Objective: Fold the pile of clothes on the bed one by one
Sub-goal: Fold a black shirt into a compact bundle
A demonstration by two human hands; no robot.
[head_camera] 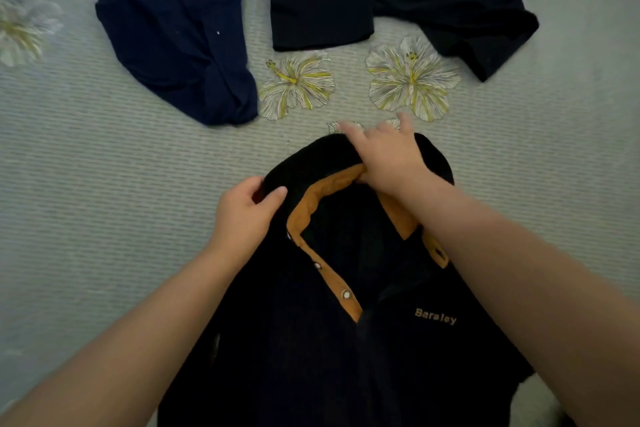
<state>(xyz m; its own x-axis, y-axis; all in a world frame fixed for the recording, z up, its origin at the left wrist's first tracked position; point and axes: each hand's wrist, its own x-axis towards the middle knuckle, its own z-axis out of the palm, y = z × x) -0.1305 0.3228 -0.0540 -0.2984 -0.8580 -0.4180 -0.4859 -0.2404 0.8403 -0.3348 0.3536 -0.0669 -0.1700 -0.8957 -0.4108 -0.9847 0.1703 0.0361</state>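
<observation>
Both forearms are bare to each hand, no sleeves, rings or watch showing.

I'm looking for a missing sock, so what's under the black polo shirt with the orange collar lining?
Around the black polo shirt only the grey flowered bedspread shows. Both hands, left hand and right hand, grip its collar. Anything beneath the shirt is covered.
</observation>
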